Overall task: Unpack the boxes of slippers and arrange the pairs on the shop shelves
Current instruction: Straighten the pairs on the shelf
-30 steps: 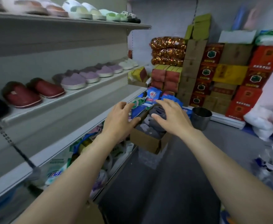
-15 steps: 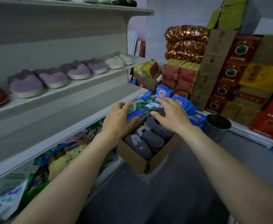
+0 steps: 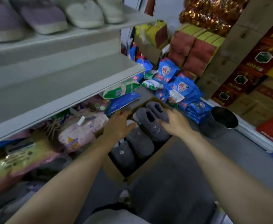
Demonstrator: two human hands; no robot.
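An open cardboard box (image 3: 142, 168) stands on the grey floor beside the shelving, filled with several grey plush slippers (image 3: 139, 143). My left hand (image 3: 118, 125) reaches over the box's left side, fingers spread and relaxed above the slippers. My right hand (image 3: 173, 122) comes down on a grey slipper (image 3: 150, 118) at the far end of the box, fingers bent over it; motion blur hides whether it grips. On the upper shelf (image 3: 71, 36) stand purple slippers (image 3: 40, 16) and white slippers (image 3: 84, 13). The shelf below (image 3: 64, 88) is bare.
Packaged goods (image 3: 77, 131) crowd the bottom shelf on the left. Blue and white bags (image 3: 179, 84) lie on the floor behind the box. A dark metal bucket (image 3: 218, 122) stands to the right. Stacked red and brown cartons (image 3: 252, 62) line the right wall.
I have stepped closer and looked down, so the box fills the middle of the view. Both hands have dropped from above the box to the slippers inside it.
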